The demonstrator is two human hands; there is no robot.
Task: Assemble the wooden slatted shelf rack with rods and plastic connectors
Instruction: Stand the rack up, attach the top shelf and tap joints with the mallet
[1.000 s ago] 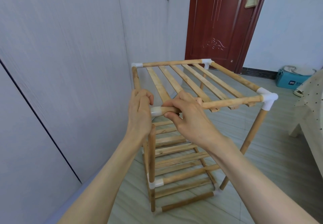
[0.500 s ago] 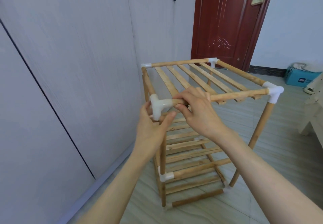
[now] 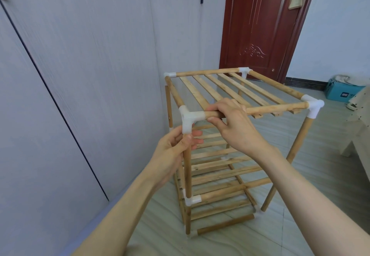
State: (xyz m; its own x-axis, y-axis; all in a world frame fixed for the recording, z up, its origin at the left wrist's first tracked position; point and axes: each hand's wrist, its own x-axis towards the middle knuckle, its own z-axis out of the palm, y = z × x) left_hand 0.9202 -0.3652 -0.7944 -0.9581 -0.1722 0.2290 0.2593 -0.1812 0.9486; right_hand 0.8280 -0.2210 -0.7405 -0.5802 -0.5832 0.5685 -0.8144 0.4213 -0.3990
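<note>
- The shelf rack (image 3: 230,135) stands on the floor (image 3: 300,225) beside the grey wardrobe panels (image 3: 80,75), a dark red door (image 3: 258,25) behind it.
- Look: pale round wooden rods, flat slats across 3 tiers that I can count, white plastic connectors at the corners.
- My left hand (image 3: 176,151) is wrapped round the near upright rod (image 3: 187,175) just under the near-left corner connector (image 3: 188,119).
- My right hand (image 3: 230,119) is clamped on the front top rod (image 3: 276,108), beside that same connector.
- Judgement: the frame looks light and fairly stiff, but the push-fit joints probably give, so it may rack or pop apart if twisted.
- Judgement: best hold is on the rods close to the joint, pressing along the rod axis; the thin slats look the weakest part, so I would avoid loading them.
- I cannot tell whether the upright is fully seated in the connector.
</note>
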